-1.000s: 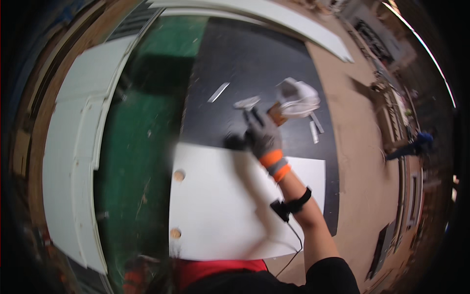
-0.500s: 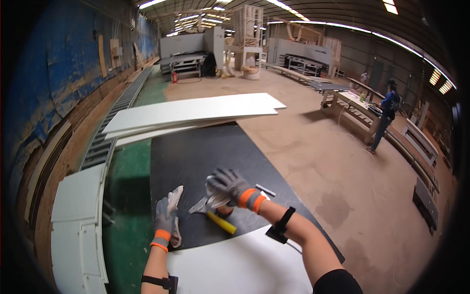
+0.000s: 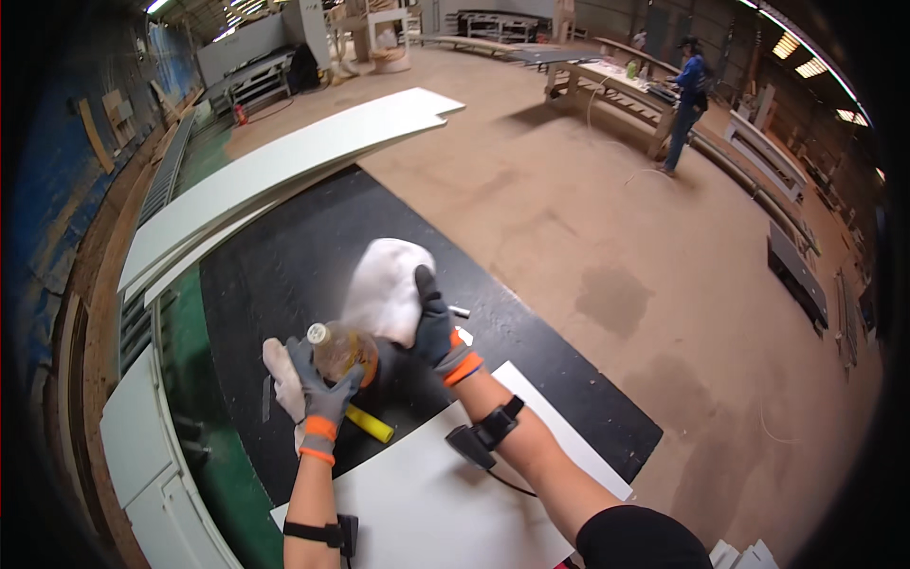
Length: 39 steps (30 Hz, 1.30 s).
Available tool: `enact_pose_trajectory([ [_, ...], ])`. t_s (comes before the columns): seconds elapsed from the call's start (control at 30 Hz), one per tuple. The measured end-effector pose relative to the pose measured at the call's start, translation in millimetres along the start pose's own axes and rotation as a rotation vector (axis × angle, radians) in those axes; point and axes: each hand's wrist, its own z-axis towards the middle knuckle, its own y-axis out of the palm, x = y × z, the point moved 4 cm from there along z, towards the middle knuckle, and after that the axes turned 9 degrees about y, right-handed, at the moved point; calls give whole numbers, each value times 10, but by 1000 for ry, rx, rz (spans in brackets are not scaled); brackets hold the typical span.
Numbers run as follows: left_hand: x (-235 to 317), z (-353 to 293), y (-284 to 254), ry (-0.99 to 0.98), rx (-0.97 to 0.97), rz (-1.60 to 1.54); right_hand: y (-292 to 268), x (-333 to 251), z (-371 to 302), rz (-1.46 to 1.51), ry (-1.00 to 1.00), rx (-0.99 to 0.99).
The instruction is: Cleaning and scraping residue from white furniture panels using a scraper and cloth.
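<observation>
A clear plastic bottle (image 3: 343,354) with a pale top is gripped in my left hand (image 3: 322,384), tilted above the black panel (image 3: 275,237). Along the outer side of that hand lies a whitish, cloth-like piece (image 3: 282,375); how it is held cannot be made out. My right hand (image 3: 436,322) has its gloved fingers closed on a white cloth (image 3: 387,284), somewhat blurred, which hangs just beyond the bottle. Both hands wear grey gloves with orange cuffs. Below the bottle rests a yellow-handled tool (image 3: 370,423), its other end hidden. A small silver bar (image 3: 459,311) lies beside my right hand.
A white panel (image 3: 445,493) lies nearest me, overlapping the black one. Long white boards (image 3: 284,175) lie at the far left, beside a roller conveyor (image 3: 171,175). Across the floor, a person (image 3: 689,104) in blue stands at a workbench (image 3: 607,81).
The view has swung right and down. My left hand now holds the bottle, and my right hand has a white cloth spread out from it. The yellow-handled tool's blade is no longer visible.
</observation>
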Motion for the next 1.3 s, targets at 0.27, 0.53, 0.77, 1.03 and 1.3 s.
enact_pose_trajectory([
  [0.27,-612,-33,413,-147,-4,-381,-227,160,-136,-225,44,104],
  [0.53,-218,115,548,216,-1,-355,-461,154,-435,-1120,-244,256],
  [0.77,270,194,441,665,-116,322,-660,497,-811,-213,-73,390],
  [1.03,424,109,503,764,-359,648,-681,656,-1104,248,30,250],
  [1.3,431,143,489,602,-286,248,-487,429,-1242,190,-56,197],
])
